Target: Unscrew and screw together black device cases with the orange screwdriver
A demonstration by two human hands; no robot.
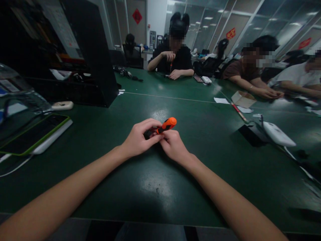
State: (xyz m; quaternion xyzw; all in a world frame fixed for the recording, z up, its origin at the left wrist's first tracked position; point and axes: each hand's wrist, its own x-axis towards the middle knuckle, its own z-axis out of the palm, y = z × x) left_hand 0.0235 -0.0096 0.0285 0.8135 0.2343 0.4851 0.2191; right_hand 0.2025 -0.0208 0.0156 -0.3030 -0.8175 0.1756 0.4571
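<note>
A screwdriver (167, 125) with an orange and black handle leans between my two hands, its butt end up and to the right. My left hand (137, 139) curls around the lower end of the handle, fingers and thumb closed in. Pressed close beside it, my right hand (174, 144) has its fingers bent and its fingertips meeting the left thumb. Something dark shows inside the left hand's curl, too shadowed to name. The screwdriver's shaft and whatever the right fingertips hold are hidden.
The green table (120, 187) spreads around my hands. At left lie a green-edged phone (35, 134) and a black shelf unit (87, 50). A white device (279, 134) and a small box (243, 99) are at right. Across sits a person (175, 50) holding a screwdriver; others sit at right.
</note>
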